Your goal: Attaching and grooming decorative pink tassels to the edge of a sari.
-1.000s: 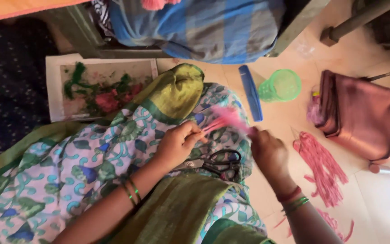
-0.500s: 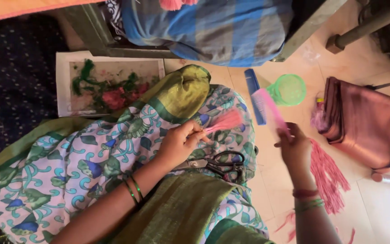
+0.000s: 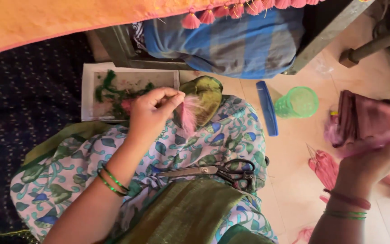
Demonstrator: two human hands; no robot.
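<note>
My left hand (image 3: 152, 115) pinches a small pink thread tassel (image 3: 188, 115) by its top, above my knee, close to a white tray (image 3: 86, 97) of green and red thread scraps. My right hand (image 3: 370, 166) is out to the right over the floor, closed on a pink comb (image 3: 387, 136) next to a maroon pouch (image 3: 369, 118). Black-handled scissors (image 3: 222, 171) lie across my lap on the patterned cloth (image 3: 204, 144).
A blue comb (image 3: 267, 108) and a green mesh cup (image 3: 298, 103) lie on the floor beyond my knee. A pile of pink threads (image 3: 327, 166) sits by my right wrist. A blue striped bundle (image 3: 231, 40) and orange cloth with pink tassels (image 3: 213, 16) are at the top.
My left hand has lifted the tassel up and left toward the white tray. My right hand has swung away to the right, to the maroon pouch, holding the pink comb.
</note>
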